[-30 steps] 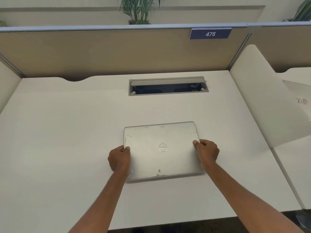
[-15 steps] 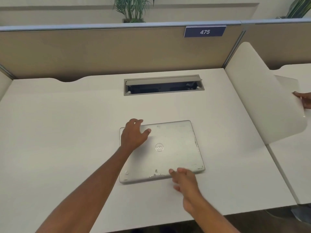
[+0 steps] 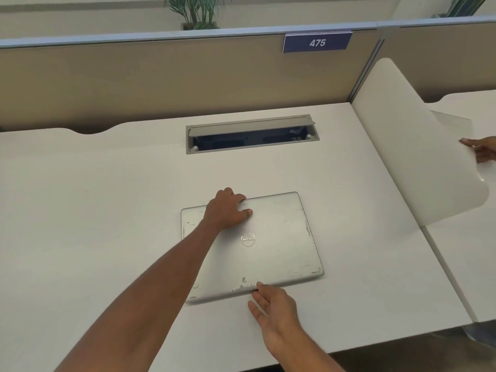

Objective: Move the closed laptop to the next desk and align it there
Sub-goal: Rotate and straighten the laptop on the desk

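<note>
A closed silver laptop point(image 3: 279, 245) with a scuffed lid lies flat on the white desk point(image 3: 107, 210), slightly right of centre. My left hand point(image 3: 228, 210) reaches across the lid; its fingers curl over the far edge and the thumb lies on top. My right hand point(image 3: 271, 304) is at the near edge, palm turned up, with straight fingertips touching the laptop's front rim. To the right, past a white side divider point(image 3: 402, 146), is the neighbouring desk point(image 3: 472, 253).
An open grey cable tray point(image 3: 252, 134) is set into the desk behind the laptop. A beige partition point(image 3: 161, 81) with a "475" sign point(image 3: 317, 42) closes the back. Another person's hand point(image 3: 480, 151) rests at the divider's far side on the neighbouring desk.
My hands left the laptop's left and right sides. The left hand moved to the far edge and curled over it; the right moved to the near edge. The other person's hand came into view.
</note>
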Available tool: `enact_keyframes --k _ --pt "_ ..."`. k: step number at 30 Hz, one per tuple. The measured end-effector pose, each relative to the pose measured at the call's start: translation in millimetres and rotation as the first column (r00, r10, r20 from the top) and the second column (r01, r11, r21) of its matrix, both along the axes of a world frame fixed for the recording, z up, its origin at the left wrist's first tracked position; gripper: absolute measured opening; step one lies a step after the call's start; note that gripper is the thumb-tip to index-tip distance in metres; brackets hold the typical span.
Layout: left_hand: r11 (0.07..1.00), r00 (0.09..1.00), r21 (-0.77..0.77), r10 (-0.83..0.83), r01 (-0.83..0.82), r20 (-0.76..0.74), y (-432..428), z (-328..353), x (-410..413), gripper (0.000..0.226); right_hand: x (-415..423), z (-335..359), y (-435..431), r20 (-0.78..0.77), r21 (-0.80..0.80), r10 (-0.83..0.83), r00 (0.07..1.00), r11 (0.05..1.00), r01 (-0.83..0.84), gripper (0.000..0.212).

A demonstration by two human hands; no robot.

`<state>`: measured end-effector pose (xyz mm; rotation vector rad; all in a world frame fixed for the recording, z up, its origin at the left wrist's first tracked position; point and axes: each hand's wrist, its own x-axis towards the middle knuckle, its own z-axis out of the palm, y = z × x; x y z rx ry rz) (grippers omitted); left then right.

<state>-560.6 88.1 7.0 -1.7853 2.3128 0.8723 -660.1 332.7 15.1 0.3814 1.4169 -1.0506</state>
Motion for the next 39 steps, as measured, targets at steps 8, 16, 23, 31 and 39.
enact_keyframes --k 8,16,23,31,39 --pt "0.999 1.000 -0.033 0.004 -0.005 -0.014 2 -8 2 0.058 6 -4 -14 0.007 0.118 -0.134 0.991 0.984 0.132 0.010" --pt "0.996 0.996 0.011 0.093 -0.093 -0.012 9 -9 19 0.058 -11 -21 -14 -0.241 0.118 -0.100 0.965 0.984 0.132 0.021" --pt "0.937 0.933 0.093 0.345 -0.337 -0.100 38 -7 52 0.046 -56 -32 -43 -0.548 0.066 0.099 0.831 0.995 -0.075 0.064" --pt "0.828 0.809 0.166 0.559 -0.535 -0.182 75 -7 69 0.026 -81 -30 -86 -0.668 0.081 0.261 0.697 0.956 -0.281 0.059" --pt "0.705 0.640 0.281 0.709 -0.651 -0.296 108 0 70 0.034 -94 -20 -126 -0.724 0.148 0.383 0.574 0.899 -0.413 0.066"
